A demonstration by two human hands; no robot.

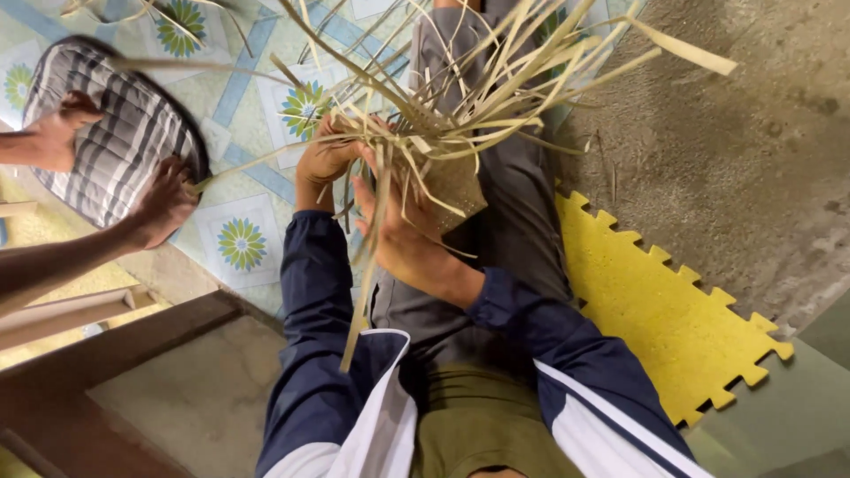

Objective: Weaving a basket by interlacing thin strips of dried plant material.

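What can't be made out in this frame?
- Head view: fingertips of the left hand are buried in the woven strip piece; grip unclear.
- Right hand: its fingers are crossed by loose strips, so what they pinch is hidden.
- The strip ends run off the top edge.
- Another person's hands on the striped cushion are motion-blurred; their arms leave the left edge.

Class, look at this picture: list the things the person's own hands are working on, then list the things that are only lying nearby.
In hand: left hand, right hand, woven piece, loose strips.
Lying about: yellow foam mat, striped cushion held by another person's hands, patterned floor covering.
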